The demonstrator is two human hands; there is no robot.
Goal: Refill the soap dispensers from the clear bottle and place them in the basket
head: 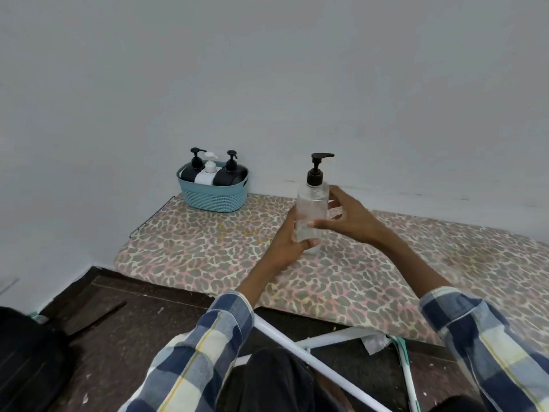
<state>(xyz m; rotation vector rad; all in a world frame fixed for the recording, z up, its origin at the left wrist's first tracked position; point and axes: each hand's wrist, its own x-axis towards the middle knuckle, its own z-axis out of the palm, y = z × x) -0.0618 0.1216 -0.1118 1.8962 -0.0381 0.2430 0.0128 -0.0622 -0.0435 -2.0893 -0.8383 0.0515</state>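
A clear bottle (312, 209) with a black pump top stands upright on the leopard-print board (208, 257). My left hand (289, 242) grips its lower part from the left. My right hand (347, 217) is at its upper right side, thumb across the front and fingers spread behind it. At the far left end of the board sits a teal basket (215, 193). In it stand two black soap dispensers (190, 171) (230, 173) with a white dispenser (208, 173) between them.
The board runs along a grey wall. White metal legs (326, 343) of the stand cross below the board's near edge, over a dark floor (118, 316). A black object (26, 358) lies at the lower left.
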